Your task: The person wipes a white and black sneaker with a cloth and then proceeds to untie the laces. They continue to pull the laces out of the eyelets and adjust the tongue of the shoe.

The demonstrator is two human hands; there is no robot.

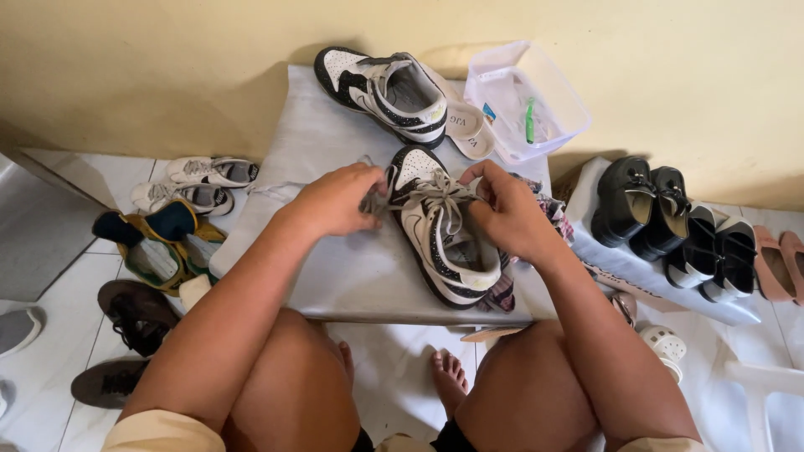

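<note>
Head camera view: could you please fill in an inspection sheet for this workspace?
Surface: low grey table against a yellow wall.
Job's things: black-and-white sneaker on the table, its laces pulled by both hands; matching second sneaker behind.
Clutter: clear plastic tub, checked cloth.
Hands: left hand and right hand each pinch a lace.
Cables: nothing seen.
Surroundings: shoes on tiled floor, black shoes at right.

Black-and-white sneaker (441, 230) (laces loose) on bench
</note>
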